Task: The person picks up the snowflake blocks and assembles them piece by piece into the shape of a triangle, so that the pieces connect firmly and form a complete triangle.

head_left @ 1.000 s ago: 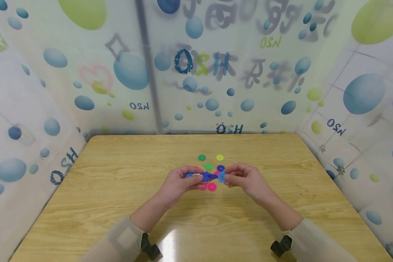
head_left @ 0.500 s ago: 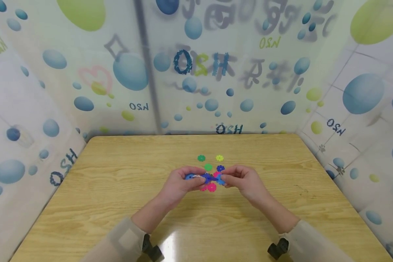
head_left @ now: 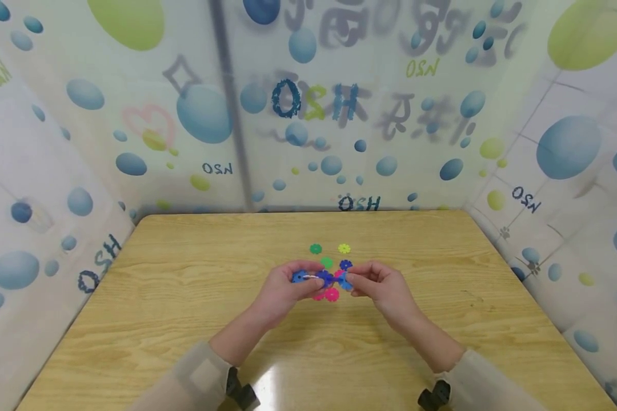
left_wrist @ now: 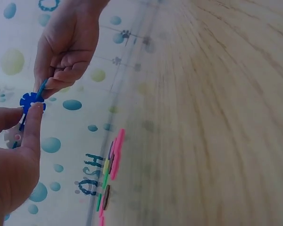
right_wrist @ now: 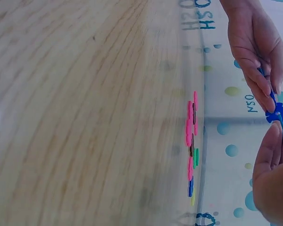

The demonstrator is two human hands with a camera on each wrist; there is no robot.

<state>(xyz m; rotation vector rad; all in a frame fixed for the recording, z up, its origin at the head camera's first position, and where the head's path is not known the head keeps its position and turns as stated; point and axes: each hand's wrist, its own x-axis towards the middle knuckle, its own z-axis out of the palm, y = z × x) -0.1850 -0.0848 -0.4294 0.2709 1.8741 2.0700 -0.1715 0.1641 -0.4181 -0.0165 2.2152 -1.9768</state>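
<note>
A short chain of notched plastic snowflake discs is held up over the table between both hands. My left hand [head_left: 277, 294] pinches it between thumb and fingers near the dark blue disc [head_left: 326, 278], with a medium blue disc [head_left: 299, 276] showing at the chain's left end. A pale disc [left_wrist: 12, 136] shows between the left fingers in the left wrist view. My right hand [head_left: 388, 288] pinches a light blue disc [head_left: 345, 281] at the right end, which meets the dark blue disc edgewise. Fingers hide parts of the chain.
Loose discs lie on the wooden table [head_left: 185, 297] behind and below the hands: a green disc [head_left: 316, 249], a yellow disc [head_left: 344, 248], a light green disc [head_left: 327, 262], a dark blue loose disc [head_left: 345, 265] and several pink discs [head_left: 331, 294]. A patterned curtain [head_left: 334, 142] stands behind.
The right hand has shifted slightly left and down, bringing the light blue disc nearer the dark blue one. The left hand has barely moved and keeps its pinch.
</note>
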